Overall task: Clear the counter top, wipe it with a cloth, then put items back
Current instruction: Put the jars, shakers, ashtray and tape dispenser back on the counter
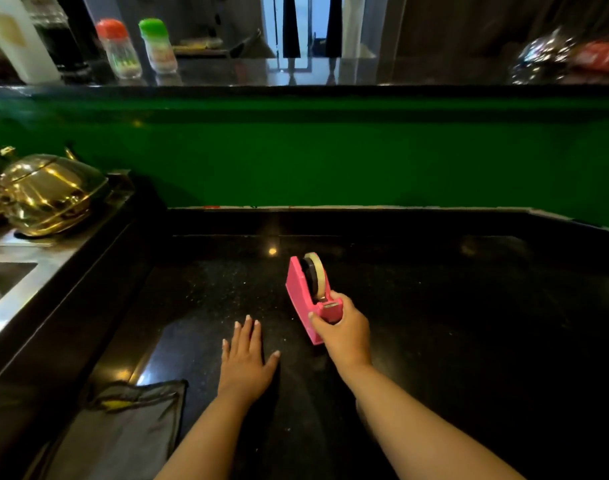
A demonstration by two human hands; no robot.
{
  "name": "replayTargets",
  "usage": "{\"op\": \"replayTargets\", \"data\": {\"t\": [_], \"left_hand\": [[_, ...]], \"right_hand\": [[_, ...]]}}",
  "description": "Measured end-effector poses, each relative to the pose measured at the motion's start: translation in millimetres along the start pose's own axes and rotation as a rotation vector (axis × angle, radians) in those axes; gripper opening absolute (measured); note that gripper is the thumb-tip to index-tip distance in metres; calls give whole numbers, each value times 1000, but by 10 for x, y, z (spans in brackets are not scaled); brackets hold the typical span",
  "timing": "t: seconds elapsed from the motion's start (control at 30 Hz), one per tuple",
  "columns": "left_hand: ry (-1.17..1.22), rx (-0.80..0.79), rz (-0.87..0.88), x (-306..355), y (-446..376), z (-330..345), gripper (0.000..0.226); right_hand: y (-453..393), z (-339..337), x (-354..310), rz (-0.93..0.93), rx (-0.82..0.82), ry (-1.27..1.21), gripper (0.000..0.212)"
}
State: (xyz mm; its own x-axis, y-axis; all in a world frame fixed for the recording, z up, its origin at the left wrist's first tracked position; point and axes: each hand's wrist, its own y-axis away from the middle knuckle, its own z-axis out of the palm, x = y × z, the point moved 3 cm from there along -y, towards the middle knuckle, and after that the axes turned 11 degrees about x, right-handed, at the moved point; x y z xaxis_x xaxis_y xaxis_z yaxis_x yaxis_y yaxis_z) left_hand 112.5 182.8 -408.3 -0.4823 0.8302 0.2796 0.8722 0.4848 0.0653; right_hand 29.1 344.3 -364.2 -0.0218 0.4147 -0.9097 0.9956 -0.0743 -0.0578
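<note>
At centre of the black granite counter top (434, 306), the right hand (344, 327) is gripping the near, cutter end of a pink tape dispenser (301, 292), fingers and thumb curling round it; whether its base is resting on the stone or hanging just clear, I cannot tell. The left hand (246, 362) is lying flat, fingers straight, palm down on the counter at 8 o'clock from the dispenser, holding nothing. A grey cloth (123, 431) is lying folded at 7 o'clock, near the edge. Risks, as judged: the grip is sitting at one end, so the heavier roll end at 12 o'clock may be tipping or twisting downward; fingers are sitting close to the serrated cutter; polished stone is offering little friction, so a dragged dispenser may be sliding or scratching.
</note>
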Motion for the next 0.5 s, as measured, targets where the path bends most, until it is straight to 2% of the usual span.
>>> {"op": "replayTargets", "data": {"t": [0.07,0.17,0.33,0.5], "left_hand": [[186,-40,-47,227,-88,-133,65],[478,-52,1,764,-124,-365,43],[831,-81,130,1840,0,-682,37],[920,-134,274,2876,172,-875,39]], "right_hand": [[47,-255,-24,6,28,-34,48],[74,-688,-89,-14,74,-76,42],[-49,-1506,-227,-70,218,-83,44],[-279,-2357,-328,-106,407,-49,42]]}}
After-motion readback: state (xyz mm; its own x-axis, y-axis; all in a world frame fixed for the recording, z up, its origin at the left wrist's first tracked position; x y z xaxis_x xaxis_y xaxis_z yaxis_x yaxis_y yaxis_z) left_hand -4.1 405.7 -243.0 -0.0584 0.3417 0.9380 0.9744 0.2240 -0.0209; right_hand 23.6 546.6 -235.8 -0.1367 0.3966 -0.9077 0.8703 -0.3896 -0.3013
